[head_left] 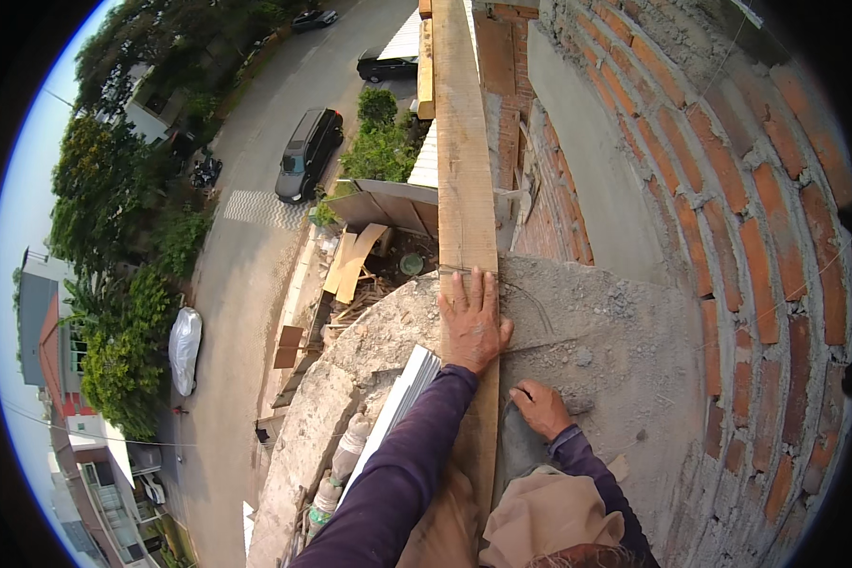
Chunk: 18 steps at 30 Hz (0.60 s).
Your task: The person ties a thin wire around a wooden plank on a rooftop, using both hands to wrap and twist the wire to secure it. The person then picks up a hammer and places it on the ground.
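A long wooden plank [466, 177] runs from beneath me, across a rough concrete ledge [596, 312] and out past its edge. My left hand [473, 326] lies flat on the plank with its fingers spread, close to where a thin wire crosses the wood. To the right of the plank, my right hand [539, 408] is curled near my knee, above a dark grey item; whether its fingers hold anything cannot be told. A corrugated metal strip [390, 419] lies left of the plank, partly under my left forearm.
A brick wall [745, 248] with rough mortar rises on the right. Past the ledge is a drop to a yard with loose boards [355, 263] and a street [234, 284] with parked cars. Tied bottles [348, 447] stand at the ledge's left. Another timber [426, 71] adjoins the plank.
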{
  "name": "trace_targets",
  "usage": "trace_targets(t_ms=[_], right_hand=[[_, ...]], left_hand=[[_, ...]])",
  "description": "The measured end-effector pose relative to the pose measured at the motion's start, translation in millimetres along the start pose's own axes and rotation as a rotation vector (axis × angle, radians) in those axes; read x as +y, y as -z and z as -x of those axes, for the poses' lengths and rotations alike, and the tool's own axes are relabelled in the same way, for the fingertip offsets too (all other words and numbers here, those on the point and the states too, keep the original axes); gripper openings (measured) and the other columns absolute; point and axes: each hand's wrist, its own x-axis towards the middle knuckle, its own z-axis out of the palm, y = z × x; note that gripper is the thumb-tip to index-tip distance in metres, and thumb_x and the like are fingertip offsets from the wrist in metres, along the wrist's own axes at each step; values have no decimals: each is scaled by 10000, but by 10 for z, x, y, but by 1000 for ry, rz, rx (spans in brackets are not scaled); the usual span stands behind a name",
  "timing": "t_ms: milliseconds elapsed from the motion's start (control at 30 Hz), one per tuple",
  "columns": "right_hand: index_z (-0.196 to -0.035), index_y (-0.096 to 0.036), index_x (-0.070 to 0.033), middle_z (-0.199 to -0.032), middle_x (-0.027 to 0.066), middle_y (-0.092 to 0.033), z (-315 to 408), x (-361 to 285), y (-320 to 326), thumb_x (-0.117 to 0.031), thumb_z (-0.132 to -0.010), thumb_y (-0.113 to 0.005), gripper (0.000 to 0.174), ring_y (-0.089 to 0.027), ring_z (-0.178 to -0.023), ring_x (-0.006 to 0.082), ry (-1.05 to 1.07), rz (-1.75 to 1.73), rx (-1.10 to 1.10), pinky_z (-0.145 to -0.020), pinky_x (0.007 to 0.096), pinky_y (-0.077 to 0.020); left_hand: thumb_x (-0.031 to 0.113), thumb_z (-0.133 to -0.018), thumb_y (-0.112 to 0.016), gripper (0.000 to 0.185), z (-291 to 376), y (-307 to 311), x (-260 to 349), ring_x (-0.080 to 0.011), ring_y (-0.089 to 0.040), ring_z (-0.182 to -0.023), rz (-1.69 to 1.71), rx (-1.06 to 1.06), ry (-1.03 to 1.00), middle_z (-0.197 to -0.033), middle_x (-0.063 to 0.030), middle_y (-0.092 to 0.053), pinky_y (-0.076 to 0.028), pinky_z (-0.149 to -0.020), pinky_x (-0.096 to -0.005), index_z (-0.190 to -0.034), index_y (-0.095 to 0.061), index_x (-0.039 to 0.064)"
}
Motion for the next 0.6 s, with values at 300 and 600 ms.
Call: trace_targets(t_ms=[300, 600], right_hand=[[-1009, -670, -4, -917, 252, -697, 181, 383, 37, -351, -998, -620, 351, -675, -865, 459, -122, -71, 24, -758, 487, -525], [-1037, -684, 13, -797, 138, -678, 293, 502, 126, -327, -999, -647, 344, -663, -699, 240, -148, -235, 82, -671, 391, -526]], left_hand=[[405, -850, -691, 939, 2, -155, -26, -496, -106, -1584, 37, -10, -8, -1719, -175, -227, -70, -1207, -742, -1637, -303, 72], [457, -877, -675, 939, -15, -246, -112, -492, -75, -1589, 29, 21, -55, -1726, -170, -208, -81, -1195, -755, -1641, -290, 69]])
